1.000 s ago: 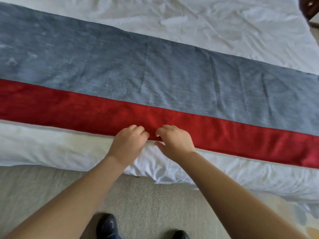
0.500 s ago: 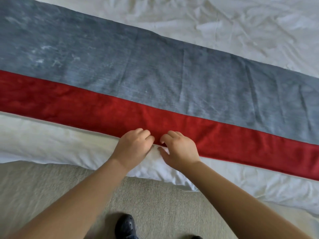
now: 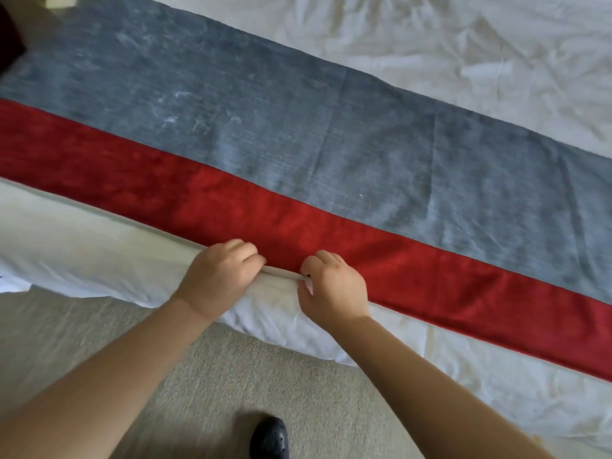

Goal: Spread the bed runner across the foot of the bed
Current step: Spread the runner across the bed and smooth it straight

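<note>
The bed runner (image 3: 298,154) lies flat across the bed, a wide grey band with a red band along its near side. It runs from the left edge of the view to the right edge. My left hand (image 3: 222,276) and my right hand (image 3: 334,286) sit close together at the runner's near hem, each pinching the pale edge of the red band. A short stretch of hem is pulled taut between them. Both forearms reach in from below.
White wrinkled bedding (image 3: 463,44) covers the bed beyond the runner and hangs over the near side (image 3: 82,246). Beige carpet (image 3: 198,376) lies below, with my black shoe (image 3: 270,437) on it. A dark object (image 3: 10,41) shows at the top left corner.
My hands have drawn slightly apart along the hem, and the view has shifted left, bringing the dark object at top left into sight.
</note>
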Demonstrator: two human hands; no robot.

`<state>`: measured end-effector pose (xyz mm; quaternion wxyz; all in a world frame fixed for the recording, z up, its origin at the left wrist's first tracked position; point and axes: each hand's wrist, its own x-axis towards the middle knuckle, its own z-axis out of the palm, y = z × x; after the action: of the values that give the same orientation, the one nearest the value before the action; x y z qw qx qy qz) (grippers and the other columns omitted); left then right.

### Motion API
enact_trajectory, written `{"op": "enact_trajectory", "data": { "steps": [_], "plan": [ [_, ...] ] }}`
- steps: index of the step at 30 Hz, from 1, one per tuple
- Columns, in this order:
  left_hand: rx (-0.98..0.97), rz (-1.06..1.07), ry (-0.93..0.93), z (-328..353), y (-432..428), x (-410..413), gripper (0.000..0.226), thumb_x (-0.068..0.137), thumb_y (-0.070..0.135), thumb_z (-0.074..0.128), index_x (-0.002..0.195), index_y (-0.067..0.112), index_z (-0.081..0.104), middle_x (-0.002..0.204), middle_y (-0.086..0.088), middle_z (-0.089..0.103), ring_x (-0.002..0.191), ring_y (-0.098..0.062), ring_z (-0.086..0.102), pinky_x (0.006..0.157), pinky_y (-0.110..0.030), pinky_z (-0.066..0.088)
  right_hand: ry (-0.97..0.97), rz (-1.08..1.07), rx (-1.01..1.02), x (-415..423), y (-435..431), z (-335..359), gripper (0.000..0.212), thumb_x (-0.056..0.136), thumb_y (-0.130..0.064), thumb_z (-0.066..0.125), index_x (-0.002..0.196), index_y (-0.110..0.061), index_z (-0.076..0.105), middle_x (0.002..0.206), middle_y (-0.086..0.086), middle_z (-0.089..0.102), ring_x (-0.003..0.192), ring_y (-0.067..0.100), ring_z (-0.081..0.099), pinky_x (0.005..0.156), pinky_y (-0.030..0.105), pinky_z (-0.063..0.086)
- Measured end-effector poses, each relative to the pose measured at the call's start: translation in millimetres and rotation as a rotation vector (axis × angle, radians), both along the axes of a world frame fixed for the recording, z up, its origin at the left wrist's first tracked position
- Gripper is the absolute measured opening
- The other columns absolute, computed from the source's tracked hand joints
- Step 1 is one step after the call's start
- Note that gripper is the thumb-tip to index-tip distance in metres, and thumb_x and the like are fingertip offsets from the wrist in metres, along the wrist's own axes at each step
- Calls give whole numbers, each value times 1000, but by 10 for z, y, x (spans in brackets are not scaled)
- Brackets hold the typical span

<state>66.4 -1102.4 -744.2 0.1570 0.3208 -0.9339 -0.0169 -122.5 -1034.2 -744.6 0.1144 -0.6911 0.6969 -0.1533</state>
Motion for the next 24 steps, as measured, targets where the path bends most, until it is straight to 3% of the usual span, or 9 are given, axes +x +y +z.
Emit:
{"op": "enact_trajectory", "data": {
  "steps": [3, 8, 13, 19, 24],
  "plan": [
    [51, -19, 38, 40, -91, 121, 12, 77, 15, 65, 73, 6, 72, 67, -5, 63, 61, -24, 58, 46, -35, 47, -32, 83, 8, 151, -162, 66, 18, 73, -35, 64, 78, -18, 65, 75, -4, 59, 70, 20, 59, 45, 32, 47],
    [22, -31, 30, 45, -258, 433, 16, 78, 4, 60, 64, 5, 69, 62, -7, 59, 58, -26, 57, 45, -37, 47, -26, 158, 110, 576, -427, 84, 8, 80, -15, 61, 84, -13, 68, 82, 1, 62, 77, 24, 60, 55, 37, 50],
    [41, -83, -12, 14, -194, 499, 20, 79, -2, 62, 62, 6, 65, 62, -6, 56, 57, -24, 53, 46, -36, 45, -76, 115, 13, 620, -245, 47, 7, 67, -16, 69, 67, -16, 62, 66, -2, 56, 61, 21, 58, 39, 29, 45],
    [29, 4, 0, 83, -413, 808, 24, 83, 3, 50, 87, 1, 74, 74, -9, 65, 67, -28, 60, 52, -39, 51, -35, 202, 61, 816, -548, 178, 18, 75, -29, 70, 88, -18, 67, 82, -1, 61, 77, 23, 60, 52, 33, 49],
    [-18, 150, -81, 157, -697, 1272, 28, 79, 5, 46, 80, 0, 74, 72, -11, 66, 64, -32, 61, 46, -39, 51, -37, 251, 67, 1251, -865, 209, 21, 86, -27, 60, 103, -15, 65, 99, 1, 60, 93, 23, 56, 64, 34, 48]
  ]
}}
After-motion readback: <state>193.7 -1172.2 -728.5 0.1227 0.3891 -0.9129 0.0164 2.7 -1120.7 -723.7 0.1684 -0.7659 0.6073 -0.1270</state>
